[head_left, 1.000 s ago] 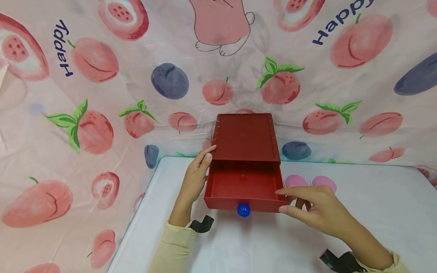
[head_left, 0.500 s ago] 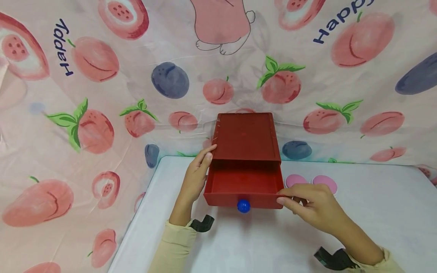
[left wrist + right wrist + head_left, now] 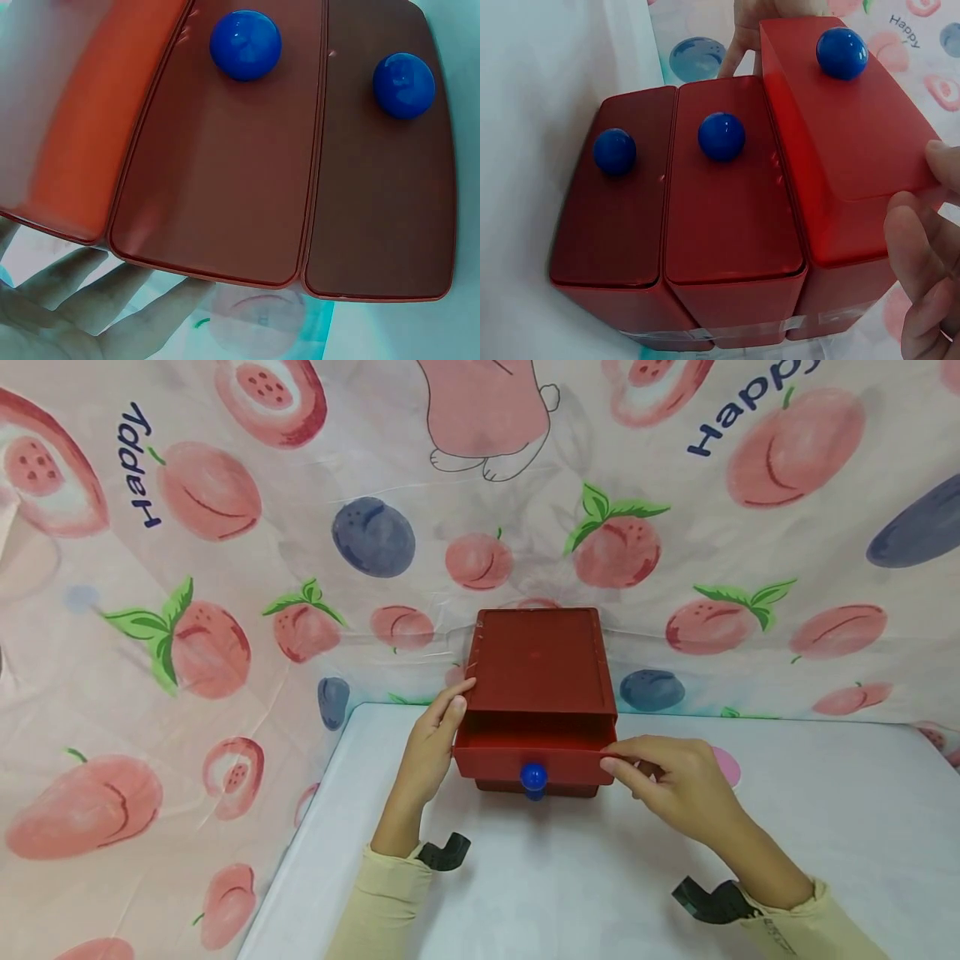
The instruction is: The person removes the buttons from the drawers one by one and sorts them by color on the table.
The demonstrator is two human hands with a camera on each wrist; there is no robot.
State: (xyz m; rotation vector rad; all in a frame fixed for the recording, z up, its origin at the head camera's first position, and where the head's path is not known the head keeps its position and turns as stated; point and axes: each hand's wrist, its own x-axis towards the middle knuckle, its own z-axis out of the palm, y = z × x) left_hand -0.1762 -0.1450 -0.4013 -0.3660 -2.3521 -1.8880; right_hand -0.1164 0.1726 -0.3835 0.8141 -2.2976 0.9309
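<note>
A red drawer cabinet point(image 3: 536, 664) stands on the table, its top drawer point(image 3: 491, 766) pulled partway out and showing a bare red inside strip. On that drawer's front sits a round blue knob point(image 3: 533, 775). My right hand point(image 3: 678, 781) pinches the drawer's right front corner between thumb and fingers. Against the cabinet's left side rests my left hand point(image 3: 426, 756), fingers extended. The middle drawer point(image 3: 217, 165) and bottom drawer point(image 3: 382, 202) are closed, each with its own blue knob, in the left wrist view.
A pink disc point(image 3: 726, 767) lies on the white table point(image 3: 570, 885), partly hidden behind my right hand. A fruit-patterned cloth point(image 3: 420, 477) hangs right behind the cabinet and along the left. Clear tape point(image 3: 780, 325) runs across the cabinet's side.
The top drawer has slid farther into the cabinet, pushed by my right hand, which moved forward and slightly left. One pink disc is now covered. My left hand has stayed put.
</note>
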